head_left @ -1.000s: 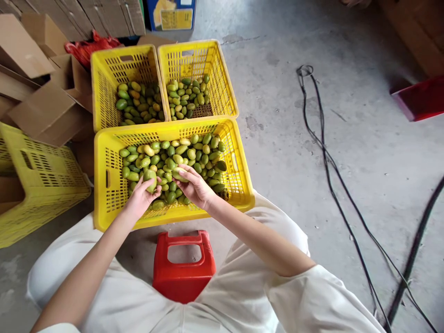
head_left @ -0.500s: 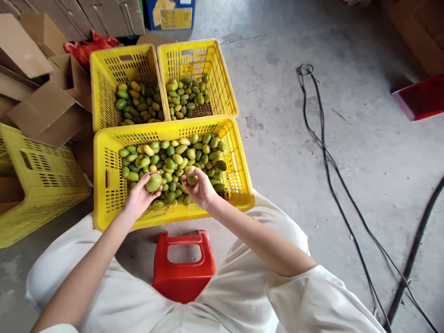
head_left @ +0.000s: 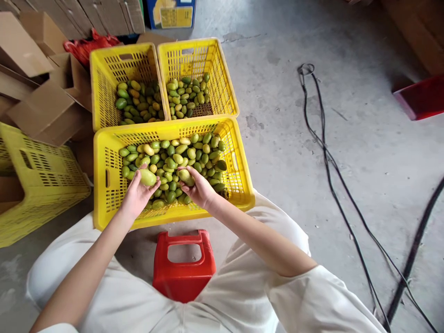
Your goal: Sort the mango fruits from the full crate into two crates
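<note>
My left hand (head_left: 137,194) is closed around a pale green oval fruit (head_left: 148,177) that looks like a small mango. In my right hand (head_left: 200,189) is another green oval fruit (head_left: 186,177), pinched between thumb and fingers. Both hands are over the near yellow crate (head_left: 173,218), which holds a layer of green and yellowish fruits (head_left: 178,158). Behind it stand two more yellow crates, the left one (head_left: 104,92) and the right one (head_left: 222,74), each with similar fruits in the bottom.
A red plastic stool (head_left: 183,277) stands between my knees. To the left are a tilted yellow crate (head_left: 52,171), cardboard boxes (head_left: 48,111) and a red bag (head_left: 86,48). Black cables (head_left: 326,152) run over the concrete floor at right, near a red object (head_left: 421,97).
Both fruits have turned in my fingers and now show their longer sides. My right hand has shifted slightly left. The crates have not moved.
</note>
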A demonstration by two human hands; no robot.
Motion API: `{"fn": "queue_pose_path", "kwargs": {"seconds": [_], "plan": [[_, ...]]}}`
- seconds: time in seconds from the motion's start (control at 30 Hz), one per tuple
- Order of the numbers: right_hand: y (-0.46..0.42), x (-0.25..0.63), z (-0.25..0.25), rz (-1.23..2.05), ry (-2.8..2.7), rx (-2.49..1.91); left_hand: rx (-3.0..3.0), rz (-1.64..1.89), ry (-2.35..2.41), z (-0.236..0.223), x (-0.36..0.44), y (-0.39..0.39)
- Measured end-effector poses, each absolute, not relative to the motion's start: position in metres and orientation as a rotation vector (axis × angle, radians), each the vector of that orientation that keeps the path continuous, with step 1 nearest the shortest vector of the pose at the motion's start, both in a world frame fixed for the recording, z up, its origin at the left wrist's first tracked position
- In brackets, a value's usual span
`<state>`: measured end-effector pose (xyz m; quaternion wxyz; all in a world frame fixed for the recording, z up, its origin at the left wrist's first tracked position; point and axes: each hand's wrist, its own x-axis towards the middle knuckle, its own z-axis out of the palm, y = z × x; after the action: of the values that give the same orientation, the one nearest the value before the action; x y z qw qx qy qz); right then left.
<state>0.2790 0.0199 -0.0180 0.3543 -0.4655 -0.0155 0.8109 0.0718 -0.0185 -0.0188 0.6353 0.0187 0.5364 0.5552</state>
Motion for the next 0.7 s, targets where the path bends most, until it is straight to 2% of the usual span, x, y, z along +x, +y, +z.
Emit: {"fn": "queue_pose_path", "kwargs": {"seconds": [0.33, 0.6, 0.7], "plan": [[0.016, 0.273, -0.021, 2.053, -0.135, -1.131, 0.114, 1.169, 1.218, -0.015, 0.071, -0.022], [0.021, 0.280, -0.019, 2.115, 0.179, -1.212, 0.074, 1.191, 1.195, -0.009, 0.072, -0.019], [0.026, 0.279, -0.026, 2.097, 0.045, -1.225, 0.070, 1.186, 1.210, -0.013, 0.072, -0.020]]}}
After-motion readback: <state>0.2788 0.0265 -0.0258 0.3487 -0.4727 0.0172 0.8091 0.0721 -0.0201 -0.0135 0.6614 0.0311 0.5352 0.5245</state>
